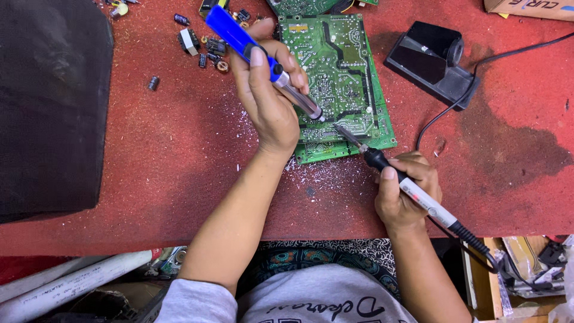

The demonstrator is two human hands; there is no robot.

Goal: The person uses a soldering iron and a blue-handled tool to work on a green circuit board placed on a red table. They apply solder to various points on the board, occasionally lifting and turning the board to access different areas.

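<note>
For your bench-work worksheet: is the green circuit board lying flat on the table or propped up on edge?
Flat. The circuit board lies solder side up on the red table, its whole face showing.

The left hand (267, 98) is covering part of the desoldering pump (257, 51) and the green circuit board (338, 84); the cardboard box (529, 7) is running off the top edge.

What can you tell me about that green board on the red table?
The board is a green circuit board, lying flat with its solder side up, showing pale traces and many small solder dots. It rests on the red table, over a second green board whose edge shows below it. The left hand rests on it, holding a blue pump; the right hand brings an iron tip to it.
</note>
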